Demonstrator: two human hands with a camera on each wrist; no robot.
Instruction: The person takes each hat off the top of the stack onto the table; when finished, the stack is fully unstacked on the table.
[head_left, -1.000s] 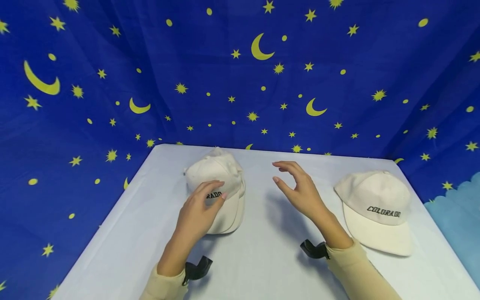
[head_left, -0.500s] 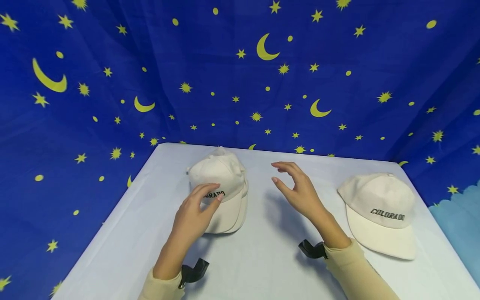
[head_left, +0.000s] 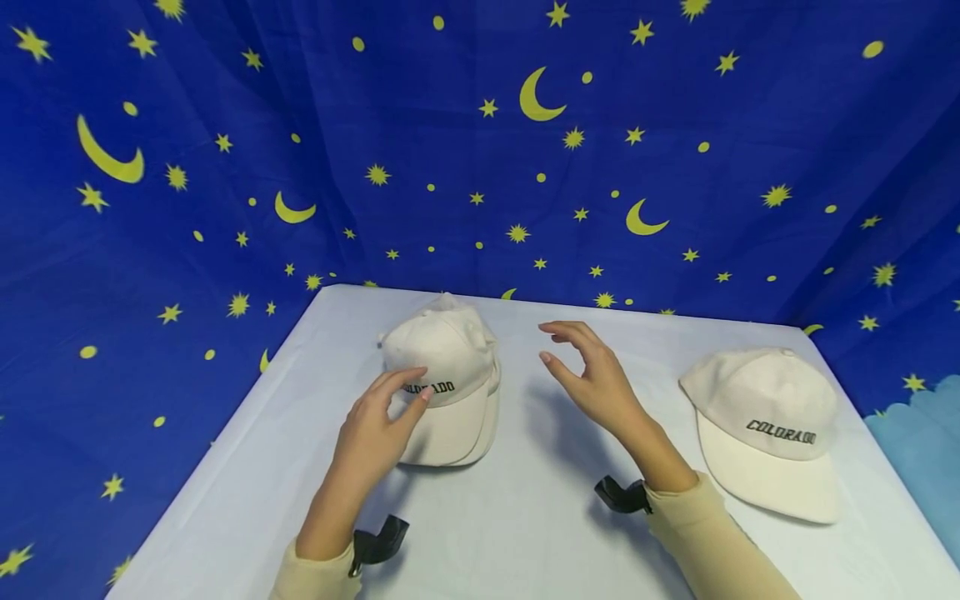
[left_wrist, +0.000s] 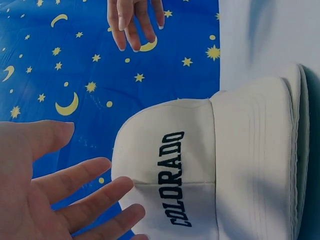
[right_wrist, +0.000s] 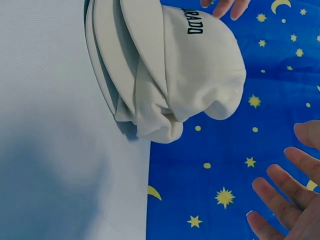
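Observation:
A stack of off-white baseball caps sits on the left of the table, one nested over another, brims toward me. Black lettering reading COLORADO marks the top cap's front. My left hand hovers just in front of the stack, fingers spread and loosely bent, gripping nothing. In the left wrist view its fingertips overlap the edge of the top cap; contact cannot be made out. To the right of the stack, my right hand is held above the table, fingers relaxed and holding nothing. Layered brims show in the right wrist view.
A single matching cap lies at the right side of the white table, its brim toward me. Blue cloth with yellow moons and stars hangs behind and beside the table. A black wrist mount is on each sleeve.
My left hand has drawn slightly left and back from the stack, uncovering more lettering. My right hand stays almost still. The head view has turned a little left.

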